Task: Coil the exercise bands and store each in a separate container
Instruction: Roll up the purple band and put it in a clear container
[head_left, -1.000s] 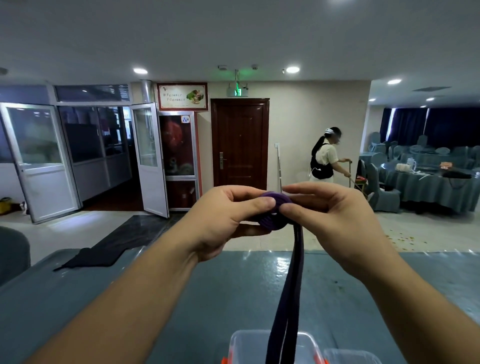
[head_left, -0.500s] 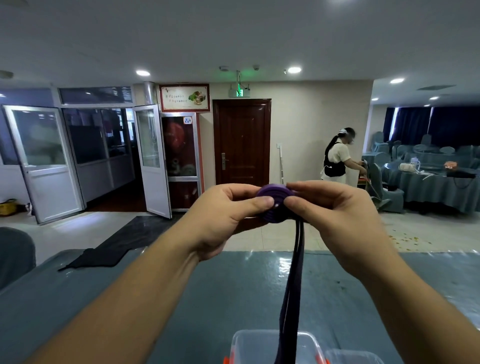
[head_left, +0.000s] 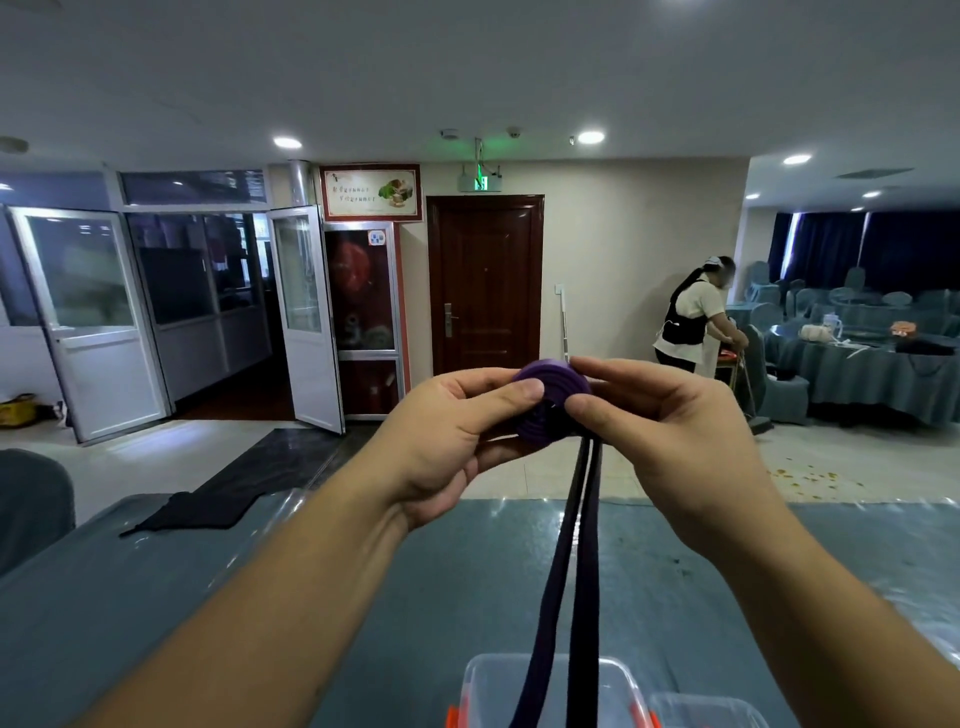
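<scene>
Both my hands were up in front of me, above the table (head_left: 218, 597). Left hand (head_left: 447, 441) had its fingers curled round the purple exercise band (head_left: 550, 408) — thumb pressed flat on the coil's near face, other fingers wrapped behind it. Right hand (head_left: 670, 441) pinched the coil's right edge, thumb in front, index finger stretched along the top; the remaining fingers were loosely bent, only partly closed. The band was wound into a flat spiral between the two hands, held in the air well above the table. Two uncoiled strands hung straight down from the coil's lower right and ran out of the bottom of the view. Below, at the near table edge, sat a clear plastic container (head_left: 488, 691) with orange clips, lid off — the hanging strands crossed in front of it or dropped into it, I couldn't tell which. Just right of it was a second clear container (head_left: 711, 714), mostly cut off; contents not visible. A black cloth (head_left: 208, 512) lay at the table's far left edge.
</scene>
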